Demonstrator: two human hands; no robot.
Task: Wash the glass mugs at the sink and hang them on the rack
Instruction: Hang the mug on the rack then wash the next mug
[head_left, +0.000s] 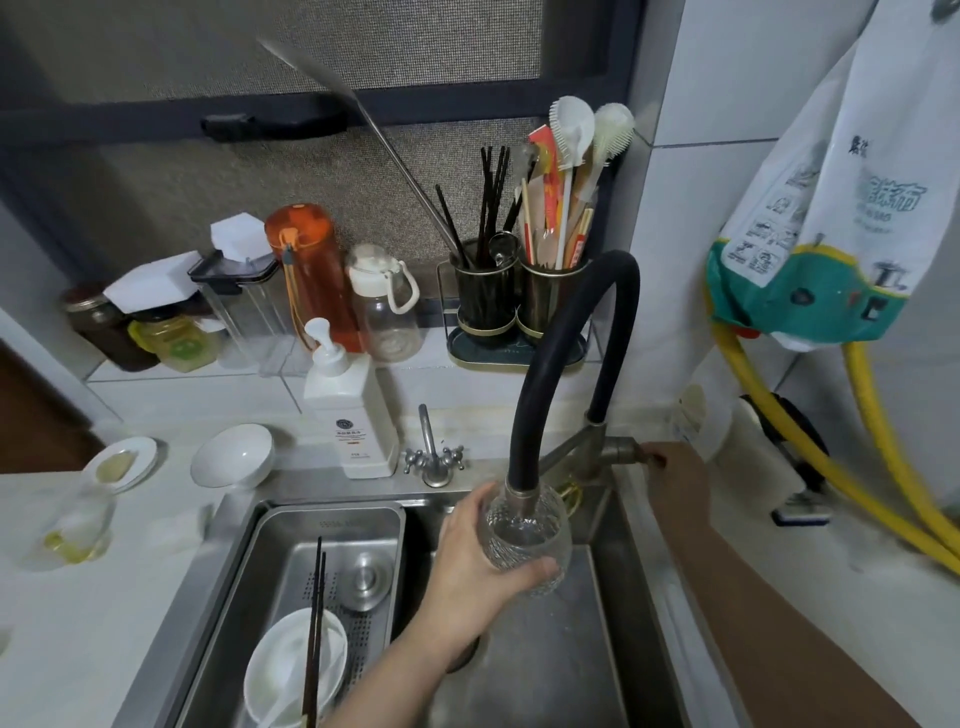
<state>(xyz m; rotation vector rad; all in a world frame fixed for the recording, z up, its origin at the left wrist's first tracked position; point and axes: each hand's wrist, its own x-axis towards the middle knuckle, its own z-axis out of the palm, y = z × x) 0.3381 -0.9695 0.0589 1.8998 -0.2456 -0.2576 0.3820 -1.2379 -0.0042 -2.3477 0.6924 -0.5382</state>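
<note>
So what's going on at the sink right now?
A person is washing a glass mug at the sink. The left hand holds the mug up under the black hose faucet, whose nozzle sits at the mug's mouth. The right hand is on the tap handle at the faucet's base. Whether water is running is hard to tell. A white bowl with chopsticks waits in the drain tray.

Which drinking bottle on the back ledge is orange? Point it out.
The tall orange bottle, standing behind the white pump dispenser. The shorter bottle to its right is clear with a white lid and loop handle.
</note>
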